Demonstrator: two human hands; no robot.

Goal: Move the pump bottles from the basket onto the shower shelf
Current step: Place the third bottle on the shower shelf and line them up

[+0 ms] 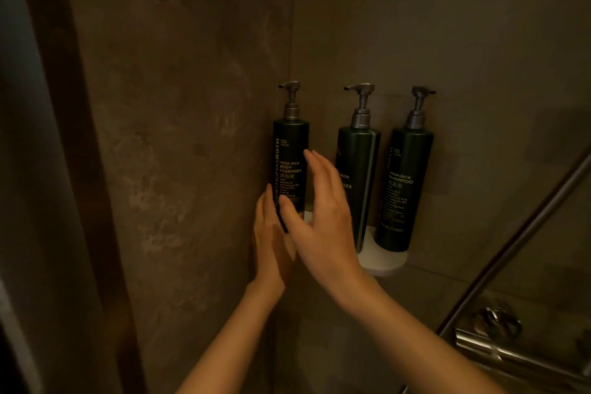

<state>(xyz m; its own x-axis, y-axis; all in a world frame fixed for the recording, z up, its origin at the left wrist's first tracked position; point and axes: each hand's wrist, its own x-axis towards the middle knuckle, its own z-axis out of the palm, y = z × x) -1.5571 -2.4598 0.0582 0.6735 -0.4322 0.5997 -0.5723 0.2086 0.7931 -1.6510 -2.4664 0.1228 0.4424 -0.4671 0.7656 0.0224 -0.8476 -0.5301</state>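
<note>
Pump bottles, three, dark green with grey pump heads, upright in a row on white shower shelf (383, 261) in stone-look wall corner. Left hand (271, 240) grip open, fingers flat against base of body cleanser bottle (289, 163). Right hand (323, 217) grip spread open, thumb touching same bottle, covering middle bottle (359, 176) label. Shampoo bottle (404, 185) untouched. Metal rail (511, 249) blurry, cut off at the right.

Shelf (383, 261) full; bottles (358, 176) close, wall (192, 105) left.
</note>
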